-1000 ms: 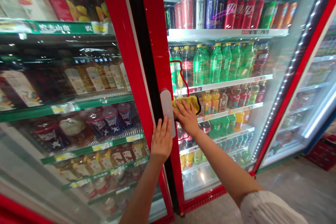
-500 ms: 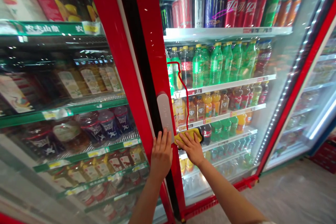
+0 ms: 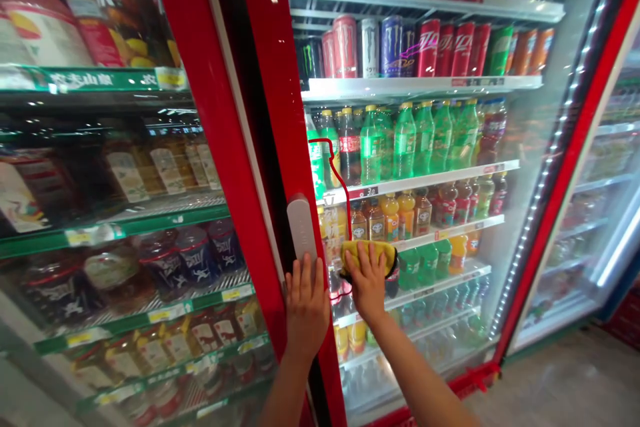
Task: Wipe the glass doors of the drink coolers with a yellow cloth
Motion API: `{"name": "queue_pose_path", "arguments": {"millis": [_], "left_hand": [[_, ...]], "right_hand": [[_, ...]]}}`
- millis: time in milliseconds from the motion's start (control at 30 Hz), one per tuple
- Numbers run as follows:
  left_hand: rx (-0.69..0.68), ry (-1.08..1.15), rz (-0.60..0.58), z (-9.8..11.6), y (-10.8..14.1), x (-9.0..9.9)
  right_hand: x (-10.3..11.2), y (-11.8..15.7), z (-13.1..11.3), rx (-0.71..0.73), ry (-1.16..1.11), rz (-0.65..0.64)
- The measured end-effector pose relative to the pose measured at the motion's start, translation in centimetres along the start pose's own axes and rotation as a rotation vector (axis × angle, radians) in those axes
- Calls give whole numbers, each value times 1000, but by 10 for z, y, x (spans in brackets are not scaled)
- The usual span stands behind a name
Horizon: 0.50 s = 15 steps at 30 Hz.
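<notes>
My left hand lies with fingers stretched out over the lower end of a pale grey door handle and the red door frame around it. Just right of it, my right hand presses a yellow cloth with a dark edge against the glass door of a drinks fridge. Its fingers are spread over the cloth, and the palm side is hidden. Thin red lines on the glass run down to the cloth's upper edge and also show below it.
Behind the glass, shelves hold cans, green bottles and orange drinks. A second fridge with green shelf strips stands at left. Another glass-fronted fridge is at right, above a grey floor.
My right hand has moved the yellow cloth right and slightly up across the glass, away from the door frame. My left hand stays at the handle. The camera view has shifted a little.
</notes>
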<state>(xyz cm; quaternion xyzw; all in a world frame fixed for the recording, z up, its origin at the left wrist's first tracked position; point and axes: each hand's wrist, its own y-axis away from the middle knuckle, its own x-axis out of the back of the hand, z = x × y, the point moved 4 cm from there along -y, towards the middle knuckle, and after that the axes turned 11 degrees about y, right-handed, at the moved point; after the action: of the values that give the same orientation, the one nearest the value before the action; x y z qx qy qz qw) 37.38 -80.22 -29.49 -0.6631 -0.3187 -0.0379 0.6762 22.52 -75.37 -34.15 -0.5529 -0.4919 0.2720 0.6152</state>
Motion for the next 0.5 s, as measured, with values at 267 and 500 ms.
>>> {"name": "queue_pose_path", "arguments": {"millis": [267,500], "left_hand": [[22,-73,43,5,-14,-3],[46,-74,90,20,-12,-12]], "right_hand": [[9,-63,-2,95,-47,-7],[-3,-6,3,62,-46,30]]}}
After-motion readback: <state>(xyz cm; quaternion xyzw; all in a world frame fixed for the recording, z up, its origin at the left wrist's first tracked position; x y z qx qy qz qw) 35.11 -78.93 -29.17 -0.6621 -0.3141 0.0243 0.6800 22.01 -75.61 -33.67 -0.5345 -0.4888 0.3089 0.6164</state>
